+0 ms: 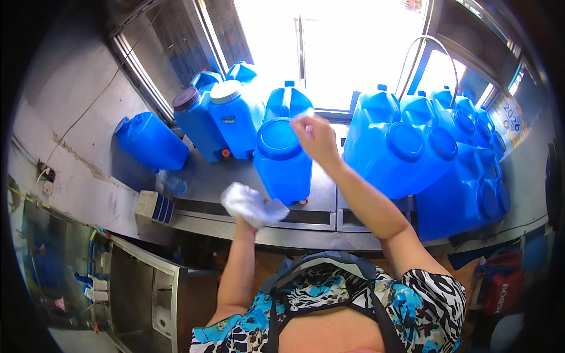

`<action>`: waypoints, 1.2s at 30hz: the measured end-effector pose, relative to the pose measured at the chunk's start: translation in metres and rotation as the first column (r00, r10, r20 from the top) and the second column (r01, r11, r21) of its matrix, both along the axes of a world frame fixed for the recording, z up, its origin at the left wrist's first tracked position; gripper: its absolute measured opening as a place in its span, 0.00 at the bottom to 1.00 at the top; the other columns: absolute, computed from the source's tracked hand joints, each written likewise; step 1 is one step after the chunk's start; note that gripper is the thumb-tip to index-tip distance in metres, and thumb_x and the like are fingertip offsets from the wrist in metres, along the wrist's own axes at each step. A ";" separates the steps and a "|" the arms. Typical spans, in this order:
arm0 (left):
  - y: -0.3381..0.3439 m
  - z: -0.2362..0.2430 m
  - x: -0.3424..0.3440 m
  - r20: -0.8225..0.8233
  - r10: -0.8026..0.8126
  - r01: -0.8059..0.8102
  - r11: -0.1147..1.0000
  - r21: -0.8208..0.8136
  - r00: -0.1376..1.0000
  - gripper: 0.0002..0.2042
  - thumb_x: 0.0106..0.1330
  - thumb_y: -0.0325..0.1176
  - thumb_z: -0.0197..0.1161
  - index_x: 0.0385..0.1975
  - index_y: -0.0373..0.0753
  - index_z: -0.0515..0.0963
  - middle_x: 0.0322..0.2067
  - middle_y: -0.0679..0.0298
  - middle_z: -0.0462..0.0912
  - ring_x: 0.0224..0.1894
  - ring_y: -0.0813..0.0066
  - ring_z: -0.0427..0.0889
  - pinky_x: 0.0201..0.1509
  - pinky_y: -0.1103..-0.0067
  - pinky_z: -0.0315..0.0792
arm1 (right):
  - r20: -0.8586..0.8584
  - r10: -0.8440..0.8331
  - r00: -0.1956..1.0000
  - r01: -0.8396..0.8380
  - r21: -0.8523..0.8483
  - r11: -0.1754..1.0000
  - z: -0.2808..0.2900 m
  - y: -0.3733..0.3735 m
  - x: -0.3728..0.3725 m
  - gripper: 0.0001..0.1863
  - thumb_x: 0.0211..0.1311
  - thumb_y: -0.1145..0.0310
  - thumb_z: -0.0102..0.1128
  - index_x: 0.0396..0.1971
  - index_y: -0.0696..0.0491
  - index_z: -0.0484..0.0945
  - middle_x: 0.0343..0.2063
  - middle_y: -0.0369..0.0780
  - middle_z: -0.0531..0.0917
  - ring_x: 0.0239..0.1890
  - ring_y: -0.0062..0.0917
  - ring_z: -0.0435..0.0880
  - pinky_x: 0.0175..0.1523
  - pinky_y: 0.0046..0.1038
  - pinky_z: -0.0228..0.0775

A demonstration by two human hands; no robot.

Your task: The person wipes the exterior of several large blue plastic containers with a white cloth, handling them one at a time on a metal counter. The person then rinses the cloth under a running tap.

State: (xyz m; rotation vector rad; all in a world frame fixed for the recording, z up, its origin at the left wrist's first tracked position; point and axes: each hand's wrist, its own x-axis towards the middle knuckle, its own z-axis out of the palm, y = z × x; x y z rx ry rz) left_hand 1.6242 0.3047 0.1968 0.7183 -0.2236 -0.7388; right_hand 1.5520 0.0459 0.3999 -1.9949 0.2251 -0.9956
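My left hand (250, 206) is closed around a crumpled white cloth (241, 200), held against the lower front of the blue jug (282, 162) standing at the edge of the steel counter (206, 179). My right hand (315, 138) rests with loose fingers on the rim of that jug's round blue lid (278, 139), steadying it without clamping. I judge the wiping is under way: this jug is being cleaned, and I cannot tell which others are done. Behind stand more blue jugs (235, 117), one with a white lid (226, 92), one with a dark lid (186, 98). A stacked group of blue jugs (424, 159) fills the right. A small white label (228, 119) sits on the white-lidded one; a calendar sheet (511, 117) hangs at far right.
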 end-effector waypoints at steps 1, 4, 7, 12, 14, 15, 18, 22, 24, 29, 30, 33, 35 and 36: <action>-0.005 0.000 0.029 0.043 0.003 0.002 0.994 -0.106 0.999 0.18 0.77 0.51 0.48 0.56 0.46 0.72 0.52 0.62 0.76 0.55 0.72 0.74 0.60 0.69 0.73 | -0.052 -0.035 0.998 0.033 -0.032 0.999 0.007 -0.013 0.020 0.15 0.65 0.61 0.63 0.43 0.57 0.85 0.44 0.49 0.87 0.48 0.42 0.87 0.53 0.39 0.76; -0.048 0.015 0.103 0.222 0.145 -0.113 0.982 -0.149 0.964 0.19 0.78 0.54 0.50 0.54 0.48 0.73 0.50 0.65 0.77 0.54 0.74 0.76 0.60 0.70 0.73 | -0.338 -0.106 0.935 0.091 -0.059 0.994 0.011 -0.023 0.075 0.34 0.67 0.53 0.60 0.67 0.56 0.69 0.61 0.53 0.76 0.64 0.45 0.76 0.68 0.43 0.66; -0.143 0.024 0.117 0.594 0.494 -0.474 0.856 -0.205 0.635 0.13 0.78 0.43 0.54 0.55 0.47 0.71 0.46 0.65 0.78 0.49 0.70 0.79 0.56 0.74 0.73 | -0.594 -0.093 0.799 0.033 -0.111 0.993 0.003 -0.024 0.107 0.44 0.67 0.44 0.58 0.74 0.56 0.59 0.71 0.53 0.64 0.73 0.49 0.63 0.74 0.45 0.59; -0.130 0.020 0.083 0.638 0.320 -0.455 0.889 0.052 0.700 0.21 0.79 0.49 0.45 0.63 0.43 0.70 0.55 0.58 0.80 0.57 0.60 0.78 0.63 0.65 0.71 | -0.627 -0.076 0.776 -0.195 -0.352 0.915 -0.016 -0.037 0.094 0.47 0.63 0.39 0.60 0.74 0.54 0.59 0.73 0.53 0.61 0.71 0.48 0.66 0.74 0.46 0.59; -0.124 -0.006 0.022 -0.121 0.135 -0.145 0.986 -0.082 0.983 0.24 0.79 0.53 0.43 0.63 0.44 0.70 0.57 0.59 0.80 0.58 0.60 0.78 0.66 0.64 0.72 | -0.606 0.026 0.795 -0.291 -0.343 0.893 -0.017 -0.044 0.073 0.47 0.62 0.41 0.62 0.74 0.53 0.60 0.74 0.51 0.61 0.71 0.47 0.67 0.71 0.45 0.63; -0.123 -0.014 0.001 -0.163 0.125 -0.136 0.989 -0.055 0.979 0.25 0.79 0.54 0.42 0.64 0.44 0.69 0.58 0.59 0.79 0.59 0.60 0.78 0.66 0.63 0.72 | -0.580 0.102 0.808 -0.342 -0.322 0.883 -0.017 -0.045 0.060 0.47 0.62 0.41 0.63 0.74 0.51 0.60 0.70 0.51 0.66 0.68 0.46 0.71 0.70 0.44 0.65; -0.128 -0.019 -0.029 -0.298 0.102 -0.098 0.995 0.028 0.949 0.26 0.79 0.56 0.39 0.65 0.46 0.69 0.59 0.59 0.79 0.60 0.59 0.78 0.65 0.62 0.73 | -0.500 0.314 0.807 -0.451 -0.180 0.874 -0.012 -0.047 0.024 0.45 0.63 0.43 0.65 0.75 0.48 0.60 0.59 0.51 0.80 0.61 0.43 0.79 0.65 0.40 0.70; -0.153 0.005 -0.029 -0.281 0.160 -0.153 0.987 0.047 0.946 0.23 0.79 0.54 0.42 0.58 0.45 0.74 0.55 0.61 0.80 0.52 0.61 0.81 0.58 0.64 0.76 | -0.595 0.203 0.777 -0.259 -0.009 0.966 -0.007 -0.050 -0.002 0.40 0.66 0.48 0.63 0.73 0.49 0.63 0.53 0.49 0.85 0.56 0.42 0.84 0.63 0.39 0.71; -0.168 0.019 -0.023 -0.173 0.314 -0.308 0.950 0.060 0.934 0.17 0.78 0.49 0.49 0.50 0.45 0.76 0.50 0.62 0.81 0.46 0.66 0.81 0.51 0.68 0.77 | -0.605 0.073 0.793 -0.185 -0.125 0.975 -0.007 -0.055 -0.006 0.33 0.66 0.50 0.62 0.67 0.52 0.72 0.53 0.50 0.84 0.56 0.43 0.83 0.63 0.39 0.72; -0.193 0.058 0.024 0.651 0.130 -0.636 0.417 0.649 0.748 0.53 0.53 0.45 0.77 0.70 0.28 0.46 0.66 0.41 0.61 0.67 0.51 0.66 0.69 0.66 0.66 | -0.489 0.042 0.871 -0.226 -0.323 0.919 -0.012 -0.064 -0.020 0.27 0.62 0.54 0.62 0.56 0.56 0.80 0.45 0.51 0.86 0.50 0.43 0.85 0.57 0.41 0.75; -0.196 0.069 0.035 0.647 0.002 -0.622 0.276 0.732 0.762 0.66 0.45 0.46 0.83 0.74 0.24 0.37 0.71 0.32 0.52 0.74 0.44 0.58 0.75 0.65 0.60 | -0.488 0.038 0.872 -0.218 -0.317 0.923 -0.012 -0.063 -0.024 0.26 0.62 0.54 0.62 0.55 0.57 0.81 0.44 0.51 0.86 0.49 0.44 0.85 0.56 0.41 0.75; -0.196 0.098 0.060 0.597 -0.126 -0.549 0.280 0.787 0.792 0.74 0.41 0.52 0.85 0.72 0.21 0.28 0.72 0.25 0.41 0.77 0.34 0.44 0.80 0.60 0.48 | -0.567 0.036 0.823 -0.203 -0.233 0.951 -0.008 -0.058 -0.034 0.23 0.62 0.56 0.62 0.52 0.56 0.82 0.41 0.50 0.87 0.47 0.45 0.85 0.55 0.42 0.75; -0.202 0.106 0.060 0.638 -0.172 -0.591 0.258 0.764 0.750 0.76 0.40 0.48 0.86 0.72 0.23 0.25 0.72 0.25 0.40 0.76 0.33 0.46 0.79 0.62 0.50 | -0.546 0.057 0.836 -0.214 -0.228 0.950 -0.004 -0.055 -0.036 0.23 0.63 0.56 0.61 0.52 0.55 0.82 0.42 0.51 0.86 0.47 0.45 0.85 0.56 0.42 0.75; -0.202 0.106 0.057 0.686 -0.159 -0.630 0.293 0.720 0.710 0.76 0.40 0.47 0.86 0.72 0.24 0.24 0.72 0.24 0.41 0.76 0.33 0.47 0.79 0.62 0.50 | -0.593 0.010 0.805 -0.187 -0.238 0.953 -0.002 -0.054 -0.036 0.23 0.64 0.55 0.60 0.52 0.55 0.82 0.43 0.50 0.86 0.48 0.44 0.85 0.56 0.43 0.75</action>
